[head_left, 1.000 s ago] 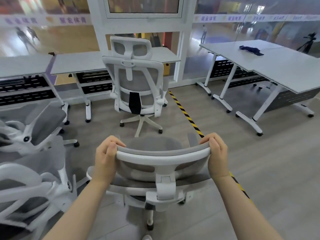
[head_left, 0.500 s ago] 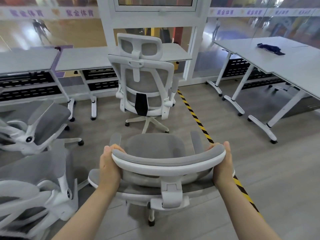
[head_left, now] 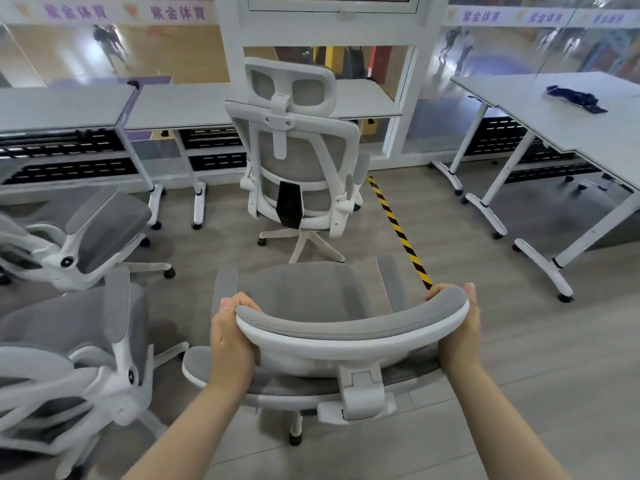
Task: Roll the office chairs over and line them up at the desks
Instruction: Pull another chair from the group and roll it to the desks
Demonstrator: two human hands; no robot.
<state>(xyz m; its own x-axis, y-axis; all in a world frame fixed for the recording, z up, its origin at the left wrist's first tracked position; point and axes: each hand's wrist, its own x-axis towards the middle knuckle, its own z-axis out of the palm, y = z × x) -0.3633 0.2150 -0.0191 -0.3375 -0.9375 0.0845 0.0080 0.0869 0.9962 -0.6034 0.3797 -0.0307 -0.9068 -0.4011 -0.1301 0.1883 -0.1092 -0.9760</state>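
Both hands, left hand [head_left: 231, 336] and right hand [head_left: 459, 336], gripped the ends of the grey mesh, white-framed office chair's headrest [head_left: 349, 327], fingers curled over. Chair stood behind another white chair [head_left: 298, 161] parked at the grey worktop [head_left: 180, 105]. Castors probably roll easily; headrest may flex, backrest frame steadier.

I stand in an office room beside a sports hall: white benches [head_left: 194, 105] on castors along a glass wall [head_left: 114, 50], grey mesh office chairs [head_left: 298, 161], hazard tape [head_left: 398, 230] on the grey plank floor [head_left: 519, 341].
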